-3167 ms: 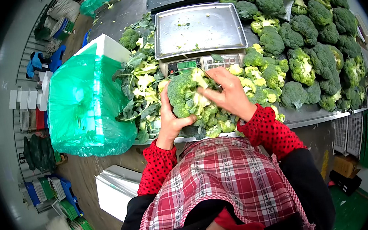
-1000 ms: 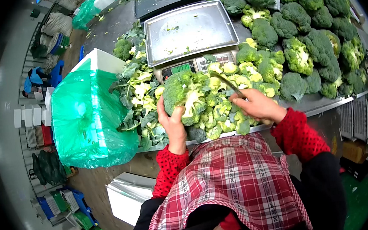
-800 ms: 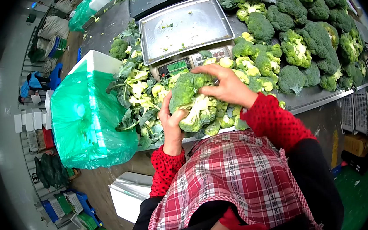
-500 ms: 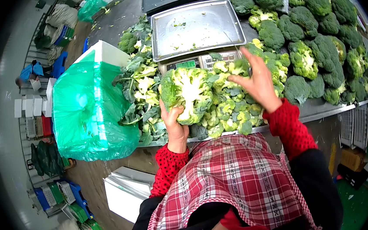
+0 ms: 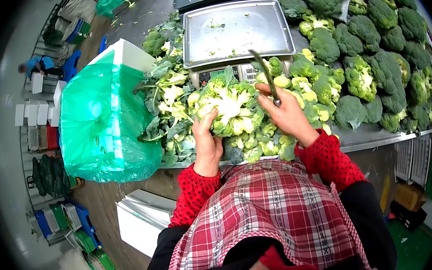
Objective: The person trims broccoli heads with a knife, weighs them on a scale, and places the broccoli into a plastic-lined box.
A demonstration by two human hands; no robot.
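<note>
My left hand (image 5: 206, 145) is closed on a broccoli head (image 5: 233, 105), whose pale cut stem side faces up towards me. A knife (image 5: 268, 75) is in my right hand (image 5: 288, 114), its dark blade pointing up and away. That hand is just right of the broccoli head; whether its fingers touch the florets I cannot tell. Below and around the held head lie several small cut florets (image 5: 255, 151). Trimmed leaves and stems (image 5: 172, 105) are heaped to the left. Behind the head is a scale with a metal tray (image 5: 238, 33), its display partly hidden.
Many whole broccoli heads (image 5: 372, 44) are piled on the right. A white foam box (image 5: 134, 57) lined with a green plastic bag (image 5: 105, 129) stands at left. White boards (image 5: 143, 218) are below the table edge. A person in blue (image 5: 40, 65) is at far left.
The broccoli head has moved slightly right, with its cut side turned more upward. My right hand has come in closer to it, and the knife now points away more clearly.
</note>
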